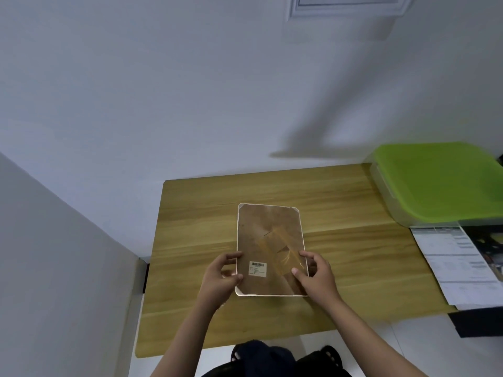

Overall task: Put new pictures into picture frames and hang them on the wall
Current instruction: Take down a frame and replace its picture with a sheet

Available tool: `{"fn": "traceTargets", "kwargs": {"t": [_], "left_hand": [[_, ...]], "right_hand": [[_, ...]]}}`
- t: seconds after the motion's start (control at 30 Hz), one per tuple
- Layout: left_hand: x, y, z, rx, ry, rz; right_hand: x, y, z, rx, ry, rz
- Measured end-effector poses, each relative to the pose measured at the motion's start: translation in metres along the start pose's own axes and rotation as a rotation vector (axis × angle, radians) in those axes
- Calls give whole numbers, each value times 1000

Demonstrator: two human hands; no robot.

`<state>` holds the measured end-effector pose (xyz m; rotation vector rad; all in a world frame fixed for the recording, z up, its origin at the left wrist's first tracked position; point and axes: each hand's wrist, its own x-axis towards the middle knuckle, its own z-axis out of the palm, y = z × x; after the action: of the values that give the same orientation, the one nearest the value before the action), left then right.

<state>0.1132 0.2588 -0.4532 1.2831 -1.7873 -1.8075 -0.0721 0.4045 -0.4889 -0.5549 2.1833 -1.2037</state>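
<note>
Your left hand (pixel 221 273) pinched the picture frame (pixel 270 250) at its near-left edge, right hand (pixel 315 273) gripped the near-right edge, frame back-up over mid wooden table (pixel 353 262), bare tabletop all round, green-lidded box (pixel 441 183) at far right.

I note a matt wood-grain table (pixel 340 257); the frame's brown backing board (pixel 268 235) with paper label (pixel 257 268); at two o'clock, a smooth green plastic lid (pixel 441 180).

A light wooden table (pixel 340 240) with a visible grain stands against the white wall. At its centre lies a brown-backed picture frame with a pale rim and a small barcode label (pixel 269 240). At three o'clock lie white printed paper sheets (pixel 457 268), and at two o'clock a clear plastic box with a lime-green lid (pixel 441 183).
</note>
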Motion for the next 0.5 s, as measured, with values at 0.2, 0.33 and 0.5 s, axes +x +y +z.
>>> {"fn": "traceTargets", "kwargs": {"t": [0.2,0.33,0.5], "left_hand": [[0,30,-9,-200,-70,106],[1,51,-14,-112,-148,234],[-2,82,-13,198,-136,418]], "right_hand": [[9,-45,-17,182,156,-191],[26,-99,-36,315,279,-361],[29,-132,-46,281,284,-536]]}}
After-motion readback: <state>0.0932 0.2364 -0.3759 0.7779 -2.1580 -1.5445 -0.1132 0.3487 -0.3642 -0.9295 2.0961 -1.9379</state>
